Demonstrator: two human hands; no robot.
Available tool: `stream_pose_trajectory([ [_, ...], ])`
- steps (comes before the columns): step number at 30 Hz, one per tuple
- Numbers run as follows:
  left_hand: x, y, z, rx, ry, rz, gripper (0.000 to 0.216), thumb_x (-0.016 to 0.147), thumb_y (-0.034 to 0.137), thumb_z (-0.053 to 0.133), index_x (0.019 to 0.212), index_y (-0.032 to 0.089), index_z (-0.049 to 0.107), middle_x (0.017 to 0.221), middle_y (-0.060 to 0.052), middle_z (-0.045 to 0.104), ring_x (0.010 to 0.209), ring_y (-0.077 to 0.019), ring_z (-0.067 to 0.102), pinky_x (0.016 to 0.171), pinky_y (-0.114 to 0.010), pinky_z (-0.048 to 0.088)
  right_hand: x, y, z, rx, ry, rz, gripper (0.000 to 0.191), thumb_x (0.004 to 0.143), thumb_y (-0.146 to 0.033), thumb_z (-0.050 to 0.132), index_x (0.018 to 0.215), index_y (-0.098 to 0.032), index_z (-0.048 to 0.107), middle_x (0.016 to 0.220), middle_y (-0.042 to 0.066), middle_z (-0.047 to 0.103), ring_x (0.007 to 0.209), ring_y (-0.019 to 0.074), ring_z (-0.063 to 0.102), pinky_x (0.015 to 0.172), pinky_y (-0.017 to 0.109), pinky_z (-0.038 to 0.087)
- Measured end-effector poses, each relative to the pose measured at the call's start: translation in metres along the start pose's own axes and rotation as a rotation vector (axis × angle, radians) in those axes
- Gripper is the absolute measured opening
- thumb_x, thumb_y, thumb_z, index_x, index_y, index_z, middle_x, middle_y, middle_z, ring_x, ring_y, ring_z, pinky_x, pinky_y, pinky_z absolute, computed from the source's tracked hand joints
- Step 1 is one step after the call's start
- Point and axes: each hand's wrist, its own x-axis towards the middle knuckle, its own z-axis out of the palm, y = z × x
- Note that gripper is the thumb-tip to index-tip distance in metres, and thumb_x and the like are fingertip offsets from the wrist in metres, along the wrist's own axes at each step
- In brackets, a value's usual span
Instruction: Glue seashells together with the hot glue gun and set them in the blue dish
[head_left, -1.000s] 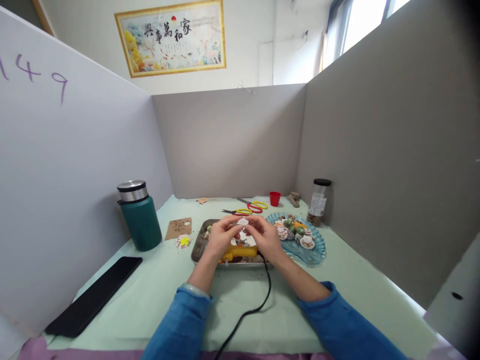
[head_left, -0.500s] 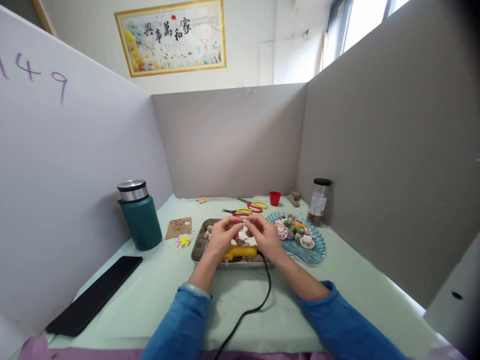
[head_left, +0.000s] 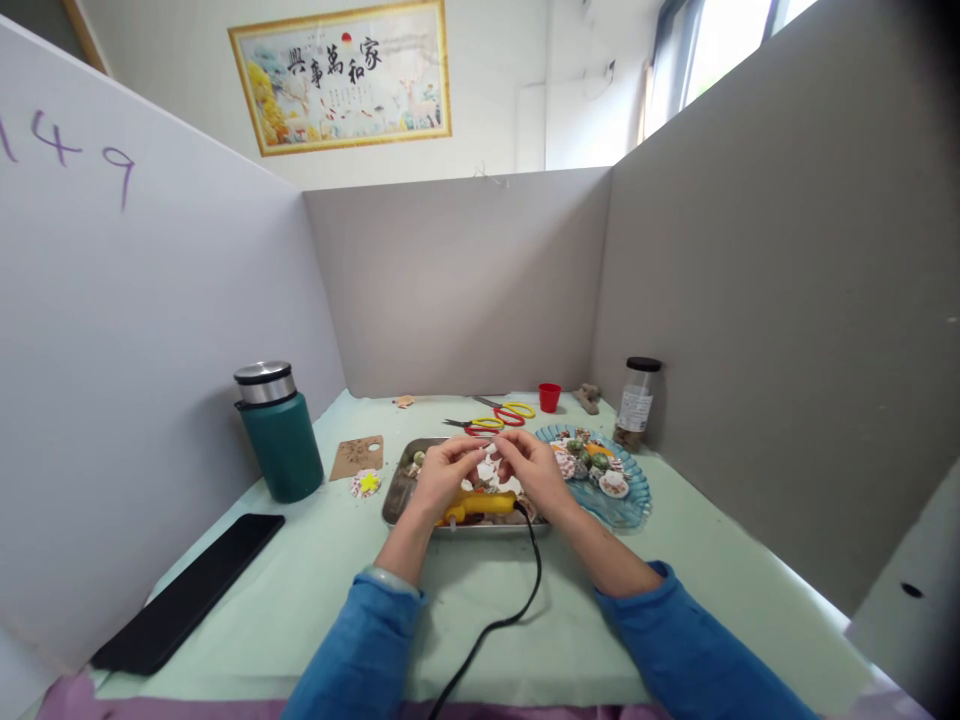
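- White pieces (head_left: pixel 487 470) show in the gap between the two hands, low over the tray (head_left: pixel 400 495); whether they are held or lie among the tray's contents, I cannot tell
- Left hand (head_left: pixel 448 474) comes in over the tray's left part, thumb and forefinger brought together in a pinch
- Right hand (head_left: pixel 531 472) mirrors it from the other side, its fingertips just beside the left ones
- Grip: both hands are pinched, neither spread wide; anything between the tips is too small to make out, so I cannot tell what, if anything, is grasped
- Glue gun (head_left: pixel 480 503), as the yellow corded tool seems to be, lies across the tray's near side, below the wrists, with neither hand on it; its cord (head_left: pixel 487 631) runs down the tabletop (head_left: pixel 555 640) toward the person
- Step in hand, as I judge it: close fingertip work on something small, both hands sharing it
- Next move, in my judgement, calls for a light, steady pinch and for wrists kept clear of the glue gun and its cord
- Blue plate (head_left: pixel 600 508), just right of the tray, bears a heap of shells and decorated pieces; a disc with a yellow star (head_left: pixel 367 484) lies apart, left of the tray
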Motion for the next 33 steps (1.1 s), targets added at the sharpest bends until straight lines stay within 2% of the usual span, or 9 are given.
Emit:
stream_pose_trajectory([
  [3,0.0,-0.001,-0.0005,-0.026,0.004,-0.028,0.03,0.069,0.036,0.073,0.088,0.013,0.074,0.055,0.001,0.059,0.049,-0.0101,0.052,0.052,-0.023,0.042,0.0,-0.0011,0.001,0.03,-0.037,0.025,0.029,0.078,-0.046,0.063,0.081,-0.017,0.059,0.061,-0.003,0.06,0.046,0.0097,0.053,0.046,0.023,0.048],
  [10,0.0014,-0.0048,-0.003,-0.05,0.004,-0.021,0.031,0.07,0.038,0.072,0.09,0.014,0.075,0.055,0.001,0.059,0.051,-0.0105,0.051,0.056,-0.023,0.042,-0.0007,-0.0025,0.0015,0.02,-0.065,-0.002,0.029,0.075,-0.043,0.067,0.087,-0.018,0.059,0.057,-0.005,0.057,0.048,0.0104,0.053,0.047,0.023,0.049],
  [16,0.0003,-0.0024,-0.0021,0.056,0.03,-0.006,0.034,0.075,0.046,0.066,0.083,0.014,0.074,0.05,0.001,0.054,0.051,-0.011,0.049,0.055,-0.023,0.04,-0.002,-0.0045,0.0009,-0.043,-0.06,-0.037,0.029,0.076,-0.044,0.066,0.088,-0.019,0.06,0.058,-0.005,0.056,0.049,0.0109,0.053,0.048,0.024,0.047],
  [21,-0.0006,0.0006,-0.0014,0.115,-0.006,0.086,0.034,0.078,0.046,0.063,0.07,0.015,0.072,0.054,-0.001,0.055,0.054,-0.0125,0.051,0.058,-0.024,0.042,-0.0017,-0.0073,0.0018,-0.028,-0.044,-0.018,0.028,0.078,-0.045,0.064,0.087,-0.019,0.059,0.056,-0.005,0.056,0.047,0.011,0.052,0.047,0.024,0.046],
  [26,-0.0011,0.0022,-0.0009,0.116,0.001,0.102,0.03,0.076,0.043,0.066,0.081,0.014,0.074,0.061,-0.001,0.059,0.051,-0.0112,0.051,0.058,-0.025,0.043,-0.0018,-0.0063,0.0019,-0.017,-0.059,-0.007,0.027,0.078,-0.045,0.063,0.083,-0.019,0.058,0.06,-0.004,0.06,0.045,0.0101,0.053,0.046,0.023,0.045],
  [33,0.0004,-0.0029,-0.0011,-0.023,-0.007,-0.012,0.034,0.072,0.042,0.071,0.089,0.012,0.07,0.053,0.001,0.057,0.049,-0.0106,0.052,0.052,-0.022,0.043,-0.003,-0.0052,0.0021,-0.046,-0.057,-0.036,0.027,0.078,-0.045,0.064,0.086,-0.019,0.058,0.054,-0.006,0.056,0.045,0.0109,0.053,0.046,0.023,0.043],
])
